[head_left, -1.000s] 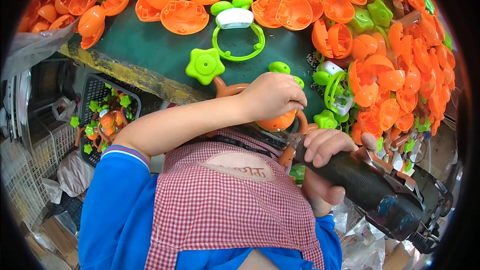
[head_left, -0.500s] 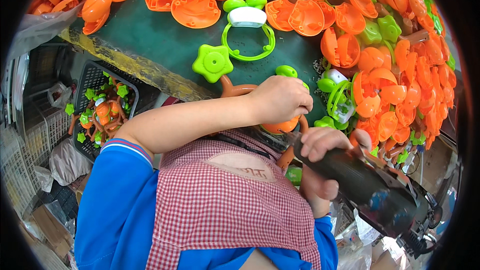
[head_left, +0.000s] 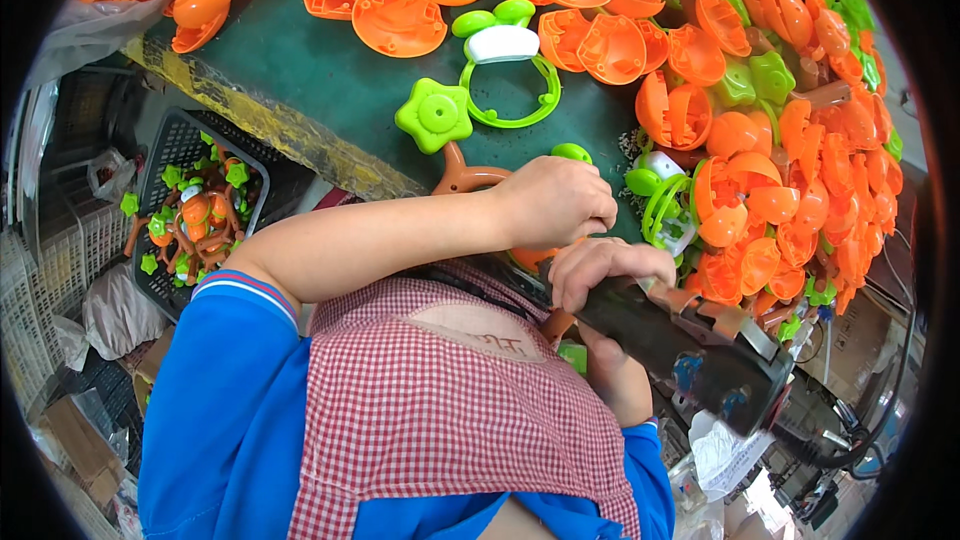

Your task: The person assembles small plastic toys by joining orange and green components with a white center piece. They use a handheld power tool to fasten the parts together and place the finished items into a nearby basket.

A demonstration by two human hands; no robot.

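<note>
My left hand (head_left: 560,202) is closed over a toy with an orange round body (head_left: 524,259) and brown limbs (head_left: 462,172). A green star-shaped knob (head_left: 435,115) stands at the end of one limb, and a green oval piece (head_left: 572,152) shows beyond my knuckles. Most of the toy is hidden under my hand. In my right hand (head_left: 606,275) is a black power screwdriver (head_left: 690,355), its fingers wrapped round the front of the body. The screwdriver's front end points at the orange body; whether the tip touches it is hidden.
A green ring with a white block (head_left: 503,43) lies on the dark green tabletop (head_left: 330,70). Orange shells (head_left: 800,190) pile up on the right and line the far side. Another green ring piece (head_left: 668,210) lies nearby. A dark basket (head_left: 172,165) of toys stands lower left.
The screwdriver and my right hand have moved left, closer to my left hand and the toy. My left hand stays closed on the toy.
</note>
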